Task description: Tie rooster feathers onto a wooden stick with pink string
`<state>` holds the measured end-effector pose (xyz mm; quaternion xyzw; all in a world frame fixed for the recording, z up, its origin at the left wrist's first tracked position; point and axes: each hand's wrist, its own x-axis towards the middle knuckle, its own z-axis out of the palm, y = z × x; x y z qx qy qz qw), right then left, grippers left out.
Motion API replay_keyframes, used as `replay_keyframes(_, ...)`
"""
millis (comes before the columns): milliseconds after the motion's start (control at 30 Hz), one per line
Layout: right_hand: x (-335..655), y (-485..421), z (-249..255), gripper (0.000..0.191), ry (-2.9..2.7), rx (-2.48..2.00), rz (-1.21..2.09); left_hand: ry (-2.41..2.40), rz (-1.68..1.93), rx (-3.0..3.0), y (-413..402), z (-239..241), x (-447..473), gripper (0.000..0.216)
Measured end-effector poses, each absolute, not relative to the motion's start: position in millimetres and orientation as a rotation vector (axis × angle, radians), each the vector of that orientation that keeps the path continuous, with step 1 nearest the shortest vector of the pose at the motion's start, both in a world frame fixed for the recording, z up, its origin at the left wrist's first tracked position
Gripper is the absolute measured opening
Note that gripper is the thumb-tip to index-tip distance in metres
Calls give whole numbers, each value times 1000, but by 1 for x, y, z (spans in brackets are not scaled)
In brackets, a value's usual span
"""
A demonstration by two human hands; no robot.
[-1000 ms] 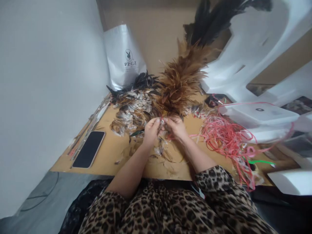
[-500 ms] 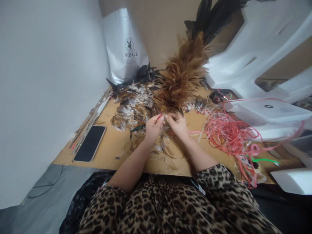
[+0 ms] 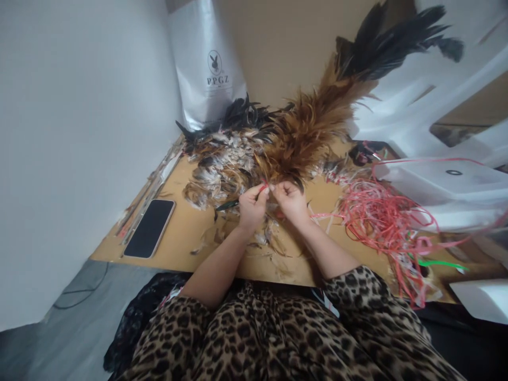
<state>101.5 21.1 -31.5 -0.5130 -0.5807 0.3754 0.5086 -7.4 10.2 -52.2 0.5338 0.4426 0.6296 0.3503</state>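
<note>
A long feather duster (image 3: 313, 132) of brown feathers with black tips lies slanted across the wooden table (image 3: 178, 238), tips pointing up right. My left hand (image 3: 252, 206) and my right hand (image 3: 291, 201) meet at its near end, both closed. The left fingers pinch a red strip (image 3: 262, 188) against the duster's base. The right fingers grip the base of the feathers beside it. Loose feathers (image 3: 218, 174) are heaped just beyond my left hand.
A black phone (image 3: 150, 228) lies face up at the table's left. A silver bag (image 3: 210, 69) stands against the back wall. A tangle of red plastic strips (image 3: 381, 217) spreads to the right, beside a white plastic box (image 3: 440, 185). A white wall closes the left side.
The feather duster has swung from nearly upright to leaning right. My hands stayed together at its base and rose slightly. The camera tilted a little.
</note>
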Motion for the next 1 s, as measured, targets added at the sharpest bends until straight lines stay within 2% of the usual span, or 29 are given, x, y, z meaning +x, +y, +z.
replay_keyframes(400, 96, 29, -35, 36, -1355, -1198, 992, 1419, 1710, 1698, 16, -60, -10, 26)
replay_keyframes(600, 97, 30, -30, 33, -1280, -1152, 980, 1329, 1705, 1739, 9, -59, -3, 27)
replay_keyframes(833, 109, 40, -42, 36, -1129, -997, 1333, 930, 1574, 1066, 15, -60, 7, 39)
replay_keyframes(1000, 113, 41, -46, 36, -1149, -909, 1486, 754, 1485, 791, 17, -55, 8, 37)
